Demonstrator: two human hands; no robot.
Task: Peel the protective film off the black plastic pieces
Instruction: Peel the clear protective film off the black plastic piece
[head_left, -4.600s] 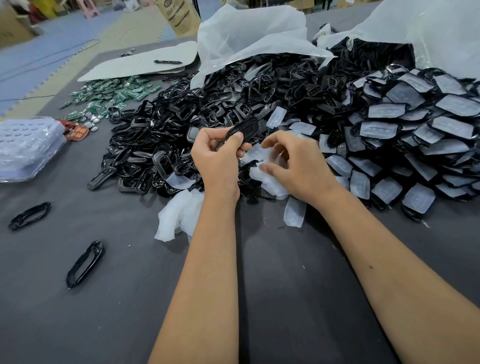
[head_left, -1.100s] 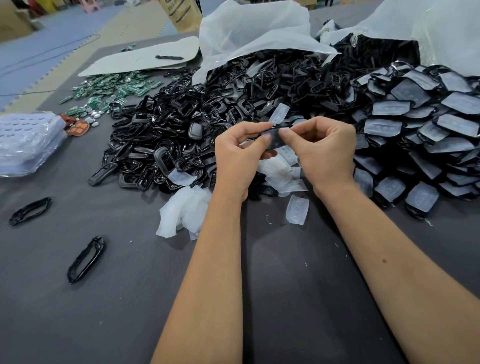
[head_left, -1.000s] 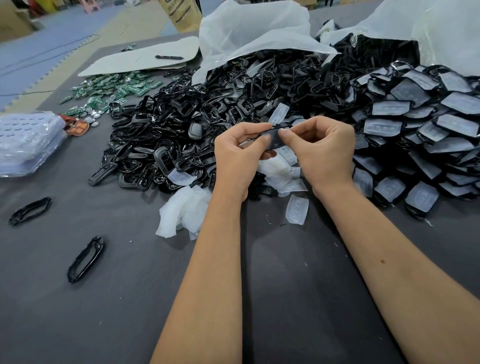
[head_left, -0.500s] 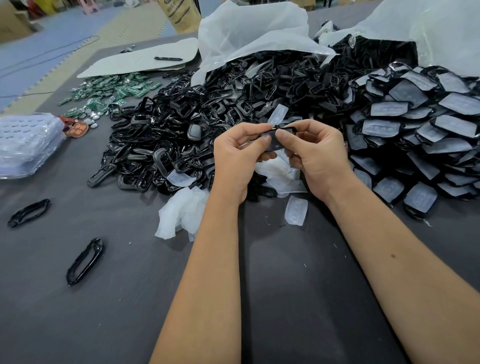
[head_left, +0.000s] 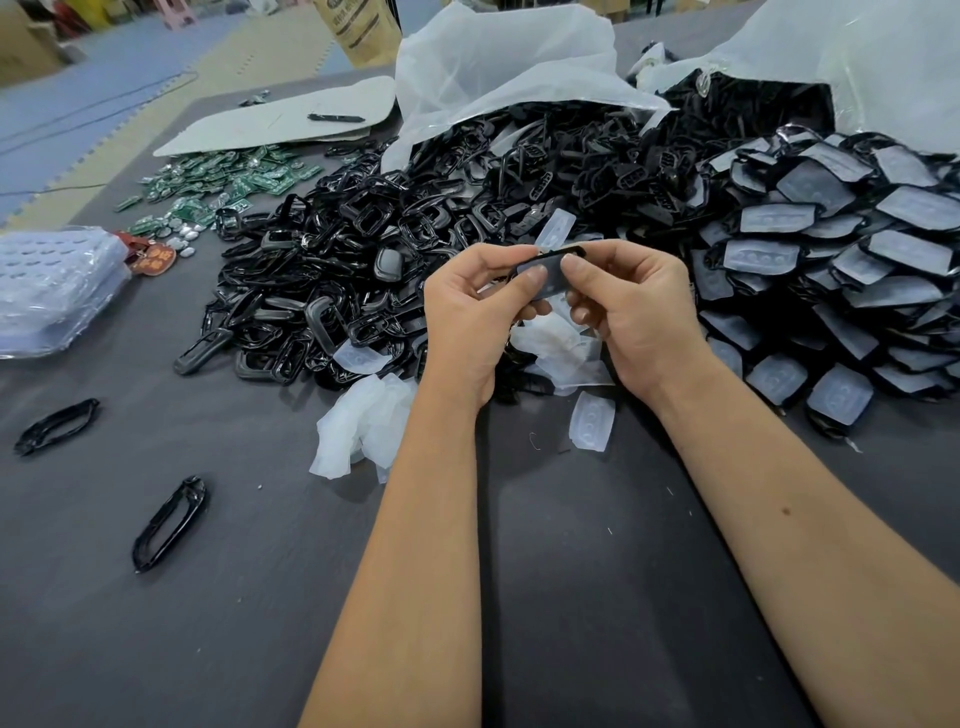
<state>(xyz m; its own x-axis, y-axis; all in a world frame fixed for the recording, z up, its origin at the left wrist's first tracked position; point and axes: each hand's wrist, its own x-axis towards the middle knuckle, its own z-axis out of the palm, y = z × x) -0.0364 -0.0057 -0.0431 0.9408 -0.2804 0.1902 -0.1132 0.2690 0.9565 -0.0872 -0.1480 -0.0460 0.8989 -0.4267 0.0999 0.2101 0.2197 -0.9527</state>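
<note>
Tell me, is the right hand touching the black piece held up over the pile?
Touching. The head view shows the right hand pinching the film-covered black piece, thumb on its face, with the left hand holding its other end.

A dark grey desk carries everything. Far to the left of the grips lies a stack of clear blister trays, with a small red tag just beside it. Beyond and to the left sits a scatter of green circuit boards and silvery button cells. Farther back lies a flat pale board with a dark pen-like object on it, and a brown paper sack stands behind.
</note>
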